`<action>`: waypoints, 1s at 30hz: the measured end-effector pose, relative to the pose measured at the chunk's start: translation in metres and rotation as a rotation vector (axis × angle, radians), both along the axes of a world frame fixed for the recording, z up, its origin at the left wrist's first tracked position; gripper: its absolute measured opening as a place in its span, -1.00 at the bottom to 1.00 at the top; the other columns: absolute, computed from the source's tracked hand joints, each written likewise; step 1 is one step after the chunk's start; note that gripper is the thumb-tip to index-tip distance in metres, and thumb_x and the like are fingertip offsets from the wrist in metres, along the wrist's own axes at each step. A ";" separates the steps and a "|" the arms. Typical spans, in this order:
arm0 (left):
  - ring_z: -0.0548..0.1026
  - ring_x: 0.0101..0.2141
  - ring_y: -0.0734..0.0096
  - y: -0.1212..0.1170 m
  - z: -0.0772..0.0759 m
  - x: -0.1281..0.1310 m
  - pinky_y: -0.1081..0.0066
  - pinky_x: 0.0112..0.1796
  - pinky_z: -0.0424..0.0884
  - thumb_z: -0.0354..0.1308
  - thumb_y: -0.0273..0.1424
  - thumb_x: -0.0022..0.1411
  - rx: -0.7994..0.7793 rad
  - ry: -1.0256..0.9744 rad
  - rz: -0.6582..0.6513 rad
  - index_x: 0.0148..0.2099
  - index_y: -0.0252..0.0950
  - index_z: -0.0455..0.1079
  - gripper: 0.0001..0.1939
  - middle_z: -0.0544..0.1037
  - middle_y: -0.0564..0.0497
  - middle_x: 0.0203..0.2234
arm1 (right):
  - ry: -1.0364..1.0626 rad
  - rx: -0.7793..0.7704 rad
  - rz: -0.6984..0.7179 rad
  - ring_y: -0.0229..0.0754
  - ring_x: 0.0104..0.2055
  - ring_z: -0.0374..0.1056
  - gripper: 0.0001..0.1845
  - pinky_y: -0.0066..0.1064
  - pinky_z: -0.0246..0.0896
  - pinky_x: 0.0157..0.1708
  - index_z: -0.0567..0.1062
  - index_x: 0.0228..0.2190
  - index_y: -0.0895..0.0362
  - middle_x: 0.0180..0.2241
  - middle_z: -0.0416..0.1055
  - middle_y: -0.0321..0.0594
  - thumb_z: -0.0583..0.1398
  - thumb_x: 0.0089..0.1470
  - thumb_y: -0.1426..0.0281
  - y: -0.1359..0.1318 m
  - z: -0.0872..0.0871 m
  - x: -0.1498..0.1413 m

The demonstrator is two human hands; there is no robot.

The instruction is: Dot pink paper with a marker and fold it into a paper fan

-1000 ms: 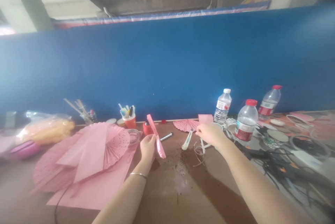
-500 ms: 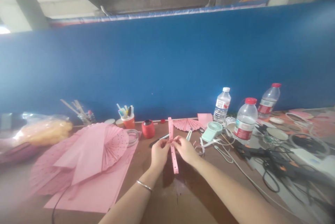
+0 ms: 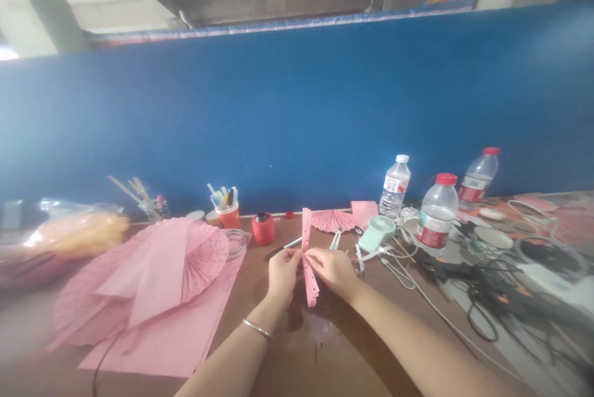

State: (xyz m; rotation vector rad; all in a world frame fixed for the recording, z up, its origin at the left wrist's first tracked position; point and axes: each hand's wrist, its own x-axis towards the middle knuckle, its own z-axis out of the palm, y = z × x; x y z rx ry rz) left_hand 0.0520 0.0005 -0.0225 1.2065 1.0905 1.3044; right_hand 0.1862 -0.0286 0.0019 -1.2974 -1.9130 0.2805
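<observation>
A narrow stack of accordion-folded pink paper [image 3: 310,282] with small punched holes is held upright-lengthwise over the brown table, pinched near its middle. My left hand [image 3: 284,270] grips it from the left with thumb and fingers closed. From the right, my right hand [image 3: 336,270] pinches the same spot, its fingers curled. The lower end of the folded paper is slightly fanned out, its pleats apart. Just behind it lies an opened pleated pink paper fan [image 3: 334,220]. A dark pen-like tool [image 3: 283,248] rests beyond my left hand.
Pink pleated fans and sheets [image 3: 158,273] pile up on the left. A cup of pens [image 3: 228,214] and a red round container [image 3: 263,229] stand behind. On the right are a mint handheld fan [image 3: 377,233], water bottles [image 3: 436,214], cables [image 3: 482,310] and a white-capped bottle [image 3: 395,187].
The folded paper has loosened, its pleats spreading at the lower end and its width growing. My right hand has turned and shifted slightly to the right; my left hand stays nearly in place.
</observation>
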 end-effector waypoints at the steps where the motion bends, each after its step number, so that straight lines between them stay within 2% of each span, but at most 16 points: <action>1: 0.40 -0.58 0.47 0.000 0.000 0.000 0.50 -0.55 0.30 0.17 -0.24 -0.07 -0.002 -0.012 -0.002 -0.43 -0.40 0.42 -0.72 0.48 0.00 -0.61 | 0.001 -0.007 0.004 -0.18 -0.37 0.36 -0.73 -0.45 0.09 -0.39 0.48 -0.39 0.08 -0.43 0.48 -0.23 -0.01 0.08 0.32 0.000 0.000 0.000; 10: 0.40 -0.57 0.47 -0.001 0.003 0.000 0.52 -0.53 0.30 0.17 -0.28 -0.06 0.040 -0.005 0.012 -0.42 -0.39 0.43 -0.76 0.50 -0.01 -0.58 | 0.361 -0.207 0.122 -0.16 -0.41 0.36 -0.74 -0.44 0.18 -0.44 0.48 -0.46 0.19 -0.47 0.47 -0.19 0.08 -0.02 0.28 0.014 -0.004 0.001; 15: 0.38 -0.57 0.48 0.000 0.002 -0.002 0.52 -0.53 0.28 0.16 -0.24 -0.06 0.043 0.033 0.016 -0.41 -0.39 0.42 -0.73 0.49 0.00 -0.57 | 0.353 -0.229 0.063 -0.18 -0.45 0.35 -0.77 -0.42 0.19 -0.44 0.48 -0.47 0.20 -0.50 0.46 -0.20 0.11 -0.05 0.30 0.018 -0.006 0.005; 19: 0.36 -0.56 0.49 0.002 -0.001 -0.003 0.53 -0.54 0.26 0.15 -0.22 -0.04 0.036 0.075 0.011 -0.39 -0.40 0.41 -0.70 0.46 0.00 -0.55 | 0.364 -0.239 0.024 -0.16 -0.40 0.36 -0.79 -0.38 0.21 -0.37 0.48 -0.46 0.20 -0.47 0.47 -0.18 0.13 -0.08 0.32 0.025 -0.012 0.011; 26: 0.31 -0.60 0.55 -0.002 0.005 0.001 0.56 -0.57 0.22 0.15 -0.19 -0.04 0.006 0.049 -0.063 -0.42 -0.40 0.38 -0.68 0.41 0.05 -0.61 | 0.485 -0.300 0.182 -0.11 -0.30 0.38 -0.75 -0.33 0.22 -0.27 0.51 -0.40 0.19 -0.39 0.49 -0.15 0.13 -0.08 0.30 0.025 -0.010 0.013; 30: 0.28 -0.64 0.58 -0.004 0.008 0.003 0.57 -0.60 0.19 0.16 -0.18 -0.06 -0.026 -0.026 -0.141 -0.46 -0.37 0.33 -0.69 0.36 0.10 -0.65 | 0.503 -0.335 0.195 -0.09 -0.31 0.39 -0.76 -0.30 0.22 -0.27 0.52 -0.41 0.19 -0.40 0.49 -0.16 0.13 -0.08 0.32 0.026 -0.011 0.014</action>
